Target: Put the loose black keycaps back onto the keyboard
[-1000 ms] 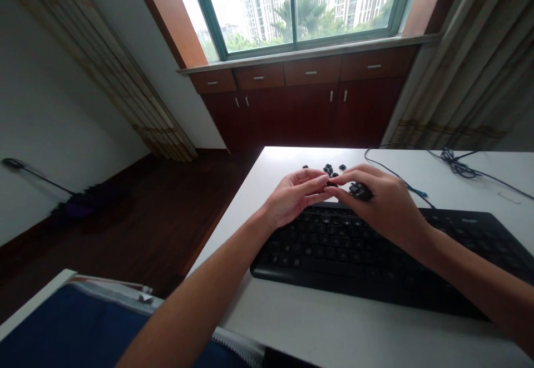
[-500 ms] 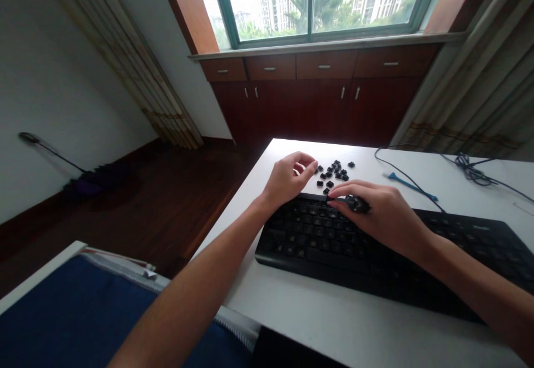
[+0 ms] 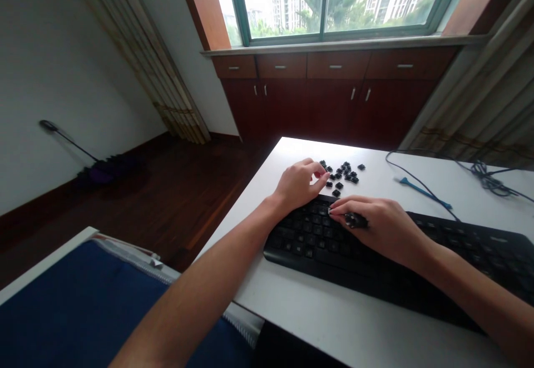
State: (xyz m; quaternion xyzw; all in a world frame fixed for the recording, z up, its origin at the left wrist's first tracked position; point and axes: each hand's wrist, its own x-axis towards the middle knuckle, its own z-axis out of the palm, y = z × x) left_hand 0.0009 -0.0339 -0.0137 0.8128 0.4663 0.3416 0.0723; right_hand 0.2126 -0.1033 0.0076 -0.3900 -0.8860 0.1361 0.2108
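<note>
A loose scatter of small black keycaps (image 3: 342, 174) lies on the white desk (image 3: 317, 301), just above the black keyboard (image 3: 317, 240). My left hand (image 3: 298, 185) rests at the keyboard's top edge with curled fingers, right beside the keycaps. Its fingers hide whether anything lies between them. My right hand (image 3: 377, 226) is over the keyboard's middle, pinching a small dark clump of keycaps (image 3: 354, 220) between its fingers and thumb. The clump is partly hidden by my fingers.
A blue plastic tool (image 3: 423, 192) and a dark tangled cable (image 3: 488, 180) lie on the desk to the right. Blue fabric (image 3: 79, 307) fills the lower left. Wooden cabinets stand beyond the desk, and the floor lies to its left.
My hands have moved apart, with the left hand now back from the right and beside the keycaps. The right hand still grips its clump, and the whole view has shifted.
</note>
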